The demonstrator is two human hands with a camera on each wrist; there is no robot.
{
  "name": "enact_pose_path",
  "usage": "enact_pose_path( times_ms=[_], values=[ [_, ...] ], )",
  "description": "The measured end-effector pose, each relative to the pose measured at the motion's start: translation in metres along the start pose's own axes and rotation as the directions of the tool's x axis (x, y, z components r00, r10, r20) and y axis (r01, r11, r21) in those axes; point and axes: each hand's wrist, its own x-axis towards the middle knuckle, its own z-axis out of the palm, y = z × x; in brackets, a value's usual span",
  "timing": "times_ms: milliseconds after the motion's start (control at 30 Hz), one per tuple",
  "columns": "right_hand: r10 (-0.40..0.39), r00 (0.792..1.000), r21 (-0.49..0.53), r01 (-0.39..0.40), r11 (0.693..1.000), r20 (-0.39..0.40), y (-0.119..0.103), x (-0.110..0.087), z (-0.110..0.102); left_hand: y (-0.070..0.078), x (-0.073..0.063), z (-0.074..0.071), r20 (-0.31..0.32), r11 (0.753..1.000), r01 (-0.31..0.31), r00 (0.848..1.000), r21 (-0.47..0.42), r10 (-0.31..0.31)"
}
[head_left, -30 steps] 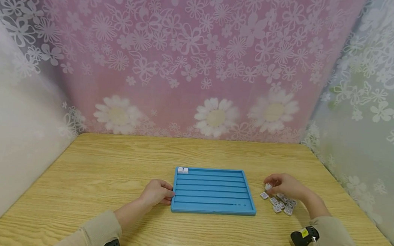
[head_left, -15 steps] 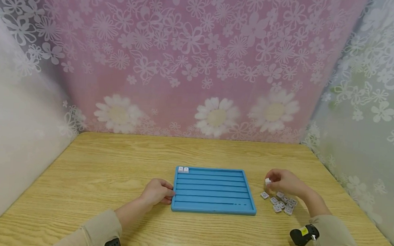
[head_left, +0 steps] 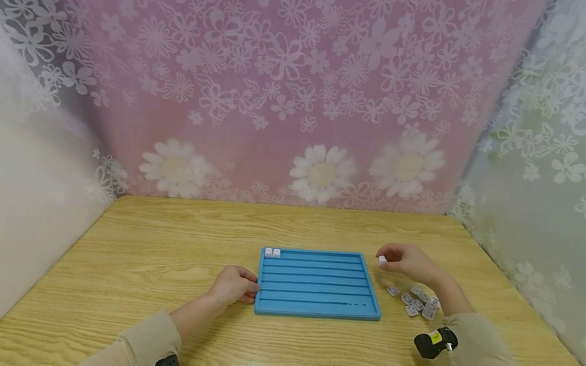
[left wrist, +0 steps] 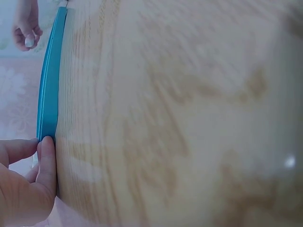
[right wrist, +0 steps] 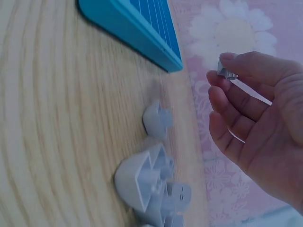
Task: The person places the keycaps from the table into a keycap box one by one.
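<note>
A shallow blue ridged tray [head_left: 315, 313] lies on the table, with two white keycaps [head_left: 272, 253] side by side in its far left corner. At the tray's left side my left hand [head_left: 233, 284] holds the edge between thumb and fingers, as the left wrist view shows near the blue wall [left wrist: 51, 109]. My right hand [head_left: 411, 264] is raised just right of the tray's far right corner. Between thumb and forefinger it pinches a white keycap [right wrist: 226, 72], its hollow underside partly visible in the right wrist view. The other right-hand fingers curl loosely below.
Several loose keycaps [head_left: 418, 306] lie in a cluster right of the tray, some with their stems up. One keycap [head_left: 392, 291] sits apart, nearer the tray. A flowered pink curtain [head_left: 298, 94] hangs behind the wooden table [head_left: 194, 227].
My right hand has lifted the keycap off the pile and moved left and away from me, toward the tray's far right corner. My left hand and the tray have stayed put.
</note>
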Motion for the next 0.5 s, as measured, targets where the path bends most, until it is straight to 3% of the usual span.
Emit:
enact_pose_path(
  times_ms=[133, 500],
  values=[
    [-0.003, 1.0, 0.027, 0.003, 1.0, 0.008, -0.007, 0.005, 0.006, 0.0, -0.001, 0.0, 0.001, 1.0, -0.004, 1.0, 0.0, 0.004],
    [-0.068, 0.998, -0.038, 0.068, 0.997, 0.006, -0.024, 0.015, 0.02, 0.0, 0.0, 0.0, 0.004, 1.0, -0.002, 1.0, 0.001, 0.002]
  ],
)
